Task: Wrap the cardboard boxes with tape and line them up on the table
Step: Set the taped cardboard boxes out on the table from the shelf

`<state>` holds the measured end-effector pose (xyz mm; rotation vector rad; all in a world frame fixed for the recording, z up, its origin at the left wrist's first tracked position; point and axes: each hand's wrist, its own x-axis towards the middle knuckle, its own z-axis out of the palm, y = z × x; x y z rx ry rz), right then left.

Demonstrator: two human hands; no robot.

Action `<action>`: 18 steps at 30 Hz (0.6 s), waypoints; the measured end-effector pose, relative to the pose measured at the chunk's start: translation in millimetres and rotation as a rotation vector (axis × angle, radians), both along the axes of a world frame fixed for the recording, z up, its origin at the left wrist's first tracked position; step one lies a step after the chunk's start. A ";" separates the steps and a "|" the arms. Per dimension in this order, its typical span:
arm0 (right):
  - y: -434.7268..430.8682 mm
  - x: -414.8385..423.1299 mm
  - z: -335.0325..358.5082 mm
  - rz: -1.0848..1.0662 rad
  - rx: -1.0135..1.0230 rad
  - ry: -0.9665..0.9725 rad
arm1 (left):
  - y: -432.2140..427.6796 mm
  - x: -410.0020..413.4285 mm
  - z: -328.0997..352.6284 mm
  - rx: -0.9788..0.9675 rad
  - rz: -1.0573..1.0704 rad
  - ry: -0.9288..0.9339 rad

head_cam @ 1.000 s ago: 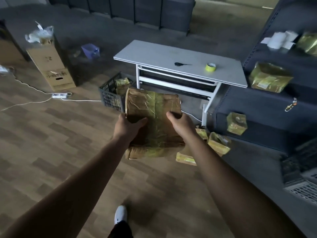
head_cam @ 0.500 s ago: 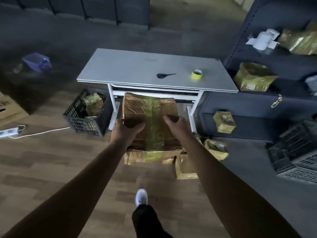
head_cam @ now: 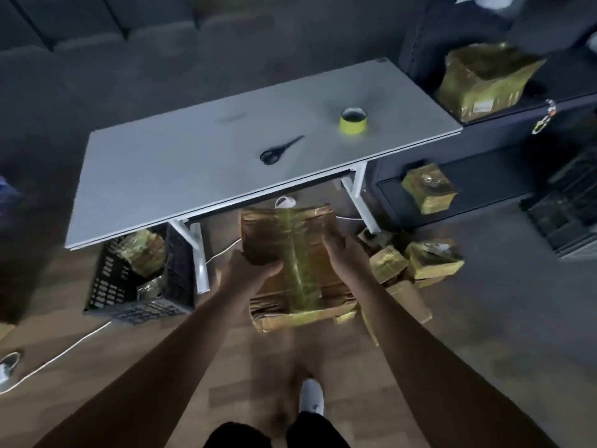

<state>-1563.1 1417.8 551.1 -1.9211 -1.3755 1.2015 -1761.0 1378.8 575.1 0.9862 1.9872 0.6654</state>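
Black scissors (head_cam: 280,151); slatted black crate (head_cam: 111,282); white cable (head_cam: 64,354) beside it.

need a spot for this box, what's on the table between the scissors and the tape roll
Nothing: the head view shows bare table between the scissors and the tape roll.

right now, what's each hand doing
left hand: grips the left side of the taped cardboard box, held in the air short of the table.
right hand: grips the same box's right side.

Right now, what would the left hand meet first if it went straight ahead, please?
Probably the near edge of the table; the cardboard box in the left hand leads. Depth is unclear.
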 end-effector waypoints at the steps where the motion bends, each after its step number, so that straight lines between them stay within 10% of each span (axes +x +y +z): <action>1: 5.4 3.0 -9.6 -0.044 -0.010 -0.006 | 12.1 2.5 -6.4 -0.026 -0.029 0.019; 18: 33.0 38.8 -206.4 -0.799 -0.358 -0.119 | 174.7 91.5 -209.2 -0.196 -0.748 0.069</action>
